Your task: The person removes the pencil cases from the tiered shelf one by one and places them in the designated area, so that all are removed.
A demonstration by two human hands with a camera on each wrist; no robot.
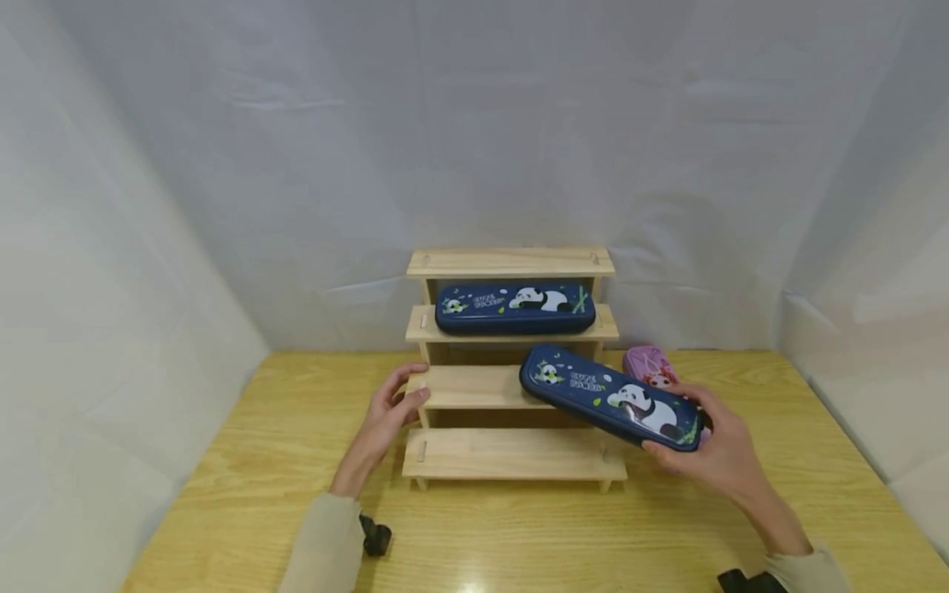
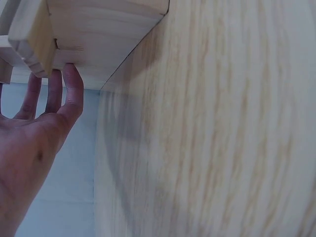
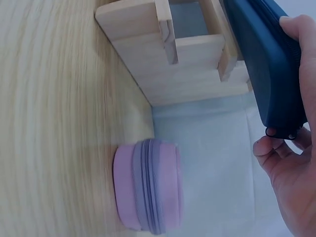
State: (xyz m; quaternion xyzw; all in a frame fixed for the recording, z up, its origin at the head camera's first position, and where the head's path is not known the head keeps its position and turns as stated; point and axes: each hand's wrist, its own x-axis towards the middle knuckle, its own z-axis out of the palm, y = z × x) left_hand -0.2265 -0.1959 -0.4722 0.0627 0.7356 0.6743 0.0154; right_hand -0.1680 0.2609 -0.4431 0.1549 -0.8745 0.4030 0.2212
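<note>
A dark blue pencil case (image 1: 611, 399) with a panda print is in my right hand (image 1: 715, 449), gripped by its right end. Its left end slants up over the second step from the bottom of a stepped wooden rack (image 1: 511, 455). In the right wrist view, the zipper side of this pencil case (image 3: 269, 69) shows, thumb on one side and fingers near its end. My left hand (image 1: 385, 416) holds the left end of that same step, thumb in front; in the left wrist view its fingertips (image 2: 73, 74) reach the rack's side panel.
Another blue panda pencil case (image 1: 515, 309) lies on the third step up. Right of the rack, a pink-purple case (image 1: 647, 362) sits on the wooden table (image 1: 296, 445), partly behind my right hand. White cloth (image 1: 519, 148) hangs behind and at both sides.
</note>
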